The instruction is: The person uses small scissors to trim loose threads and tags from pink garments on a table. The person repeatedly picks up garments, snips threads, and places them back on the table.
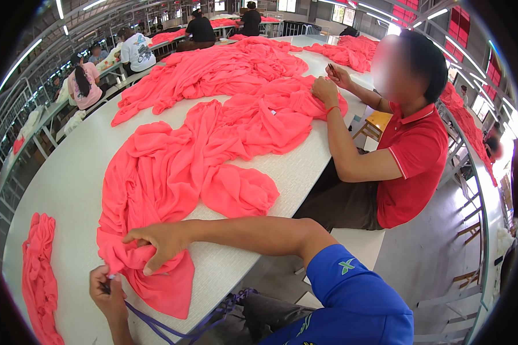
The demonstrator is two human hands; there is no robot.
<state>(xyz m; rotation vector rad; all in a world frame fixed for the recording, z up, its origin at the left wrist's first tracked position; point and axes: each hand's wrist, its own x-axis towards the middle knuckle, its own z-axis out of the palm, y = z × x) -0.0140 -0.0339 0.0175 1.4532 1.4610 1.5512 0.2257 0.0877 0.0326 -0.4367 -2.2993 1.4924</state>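
Observation:
A coral-pink garment (155, 172) of thin fabric lies bunched in front of me, its near end hanging towards the table's edge. My left hand (105, 289) pinches a gathered bit of it, where a small white spot shows. In the same hand sits a small dark tool (106, 286), mostly hidden by the fingers. A purple cord (164, 330) runs from beside that hand towards my lap. My right hand (166, 243) rests over the garment with thumb and forefinger spread apart; its other fingers are partly hidden.
The white table (77, 164) carries a rolled coral garment (39, 276) at left and a large coral pile (224, 64) farther back. Close on my right, a co-worker in a red shirt (410, 146) handles coral fabric with both hands. Other people sit at benches (131, 73) behind.

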